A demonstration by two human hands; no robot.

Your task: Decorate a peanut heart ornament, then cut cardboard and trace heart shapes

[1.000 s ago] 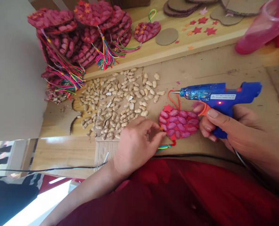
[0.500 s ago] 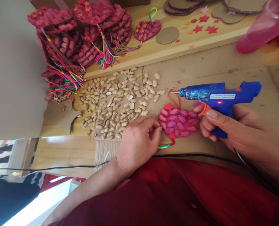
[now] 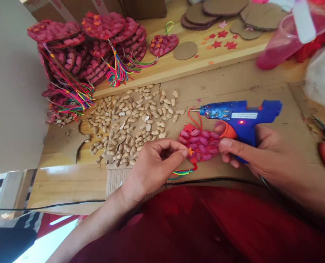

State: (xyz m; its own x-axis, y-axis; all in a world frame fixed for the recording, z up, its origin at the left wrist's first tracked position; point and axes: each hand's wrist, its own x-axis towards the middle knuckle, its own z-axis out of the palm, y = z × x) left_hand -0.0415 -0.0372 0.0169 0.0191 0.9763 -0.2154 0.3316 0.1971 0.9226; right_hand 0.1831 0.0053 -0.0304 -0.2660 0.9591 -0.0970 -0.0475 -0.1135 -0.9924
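Head view: left hand at ornament edge, peanuts beside.

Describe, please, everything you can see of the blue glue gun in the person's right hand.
The glue gun is blue plastic with a metal nozzle pointing left, a barrel smeared with glittery residue, a white label, a lit red lamp and an orange trigger. The right hand grips its handle, one finger on the trigger. It lies roughly level, just above the pink peanut-covered ornament on the cardboard; its nozzle is beside the ornament's red hanging loop. The left hand does not touch it.
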